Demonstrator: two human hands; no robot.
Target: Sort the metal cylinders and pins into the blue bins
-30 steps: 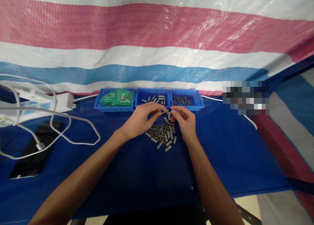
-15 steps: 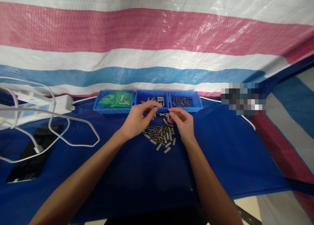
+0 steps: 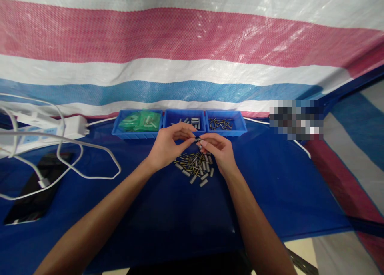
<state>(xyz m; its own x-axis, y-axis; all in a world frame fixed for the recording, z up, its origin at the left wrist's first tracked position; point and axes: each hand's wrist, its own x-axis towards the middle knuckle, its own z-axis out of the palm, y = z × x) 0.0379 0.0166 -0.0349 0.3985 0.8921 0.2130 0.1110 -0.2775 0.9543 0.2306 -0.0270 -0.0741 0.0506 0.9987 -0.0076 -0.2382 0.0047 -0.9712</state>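
My left hand (image 3: 168, 147) is closed in a pinch, thumb and forefinger on one end of a small thin metal pin (image 3: 197, 139). At the pin's other end, the fingertips of my right hand (image 3: 221, 151) are pinched too, nearly touching the left ones. Those fingers partly hide the pin. Just below them on the blue table lies a pile of thin brass-and-silver pins (image 3: 192, 161). Short grey cylinders (image 3: 204, 176) lie among and around that pile.
Behind my hands stand three blue bins: one with green bags (image 3: 139, 122), a middle one with grey cylinders (image 3: 194, 122), a right one with pins (image 3: 221, 124). At left are a power strip (image 3: 75, 126), looped white cables (image 3: 117, 163) and a black phone (image 3: 36, 199).
My right hand has moved slightly left, closing the gap to my left hand at the pin. The left hand has barely moved.
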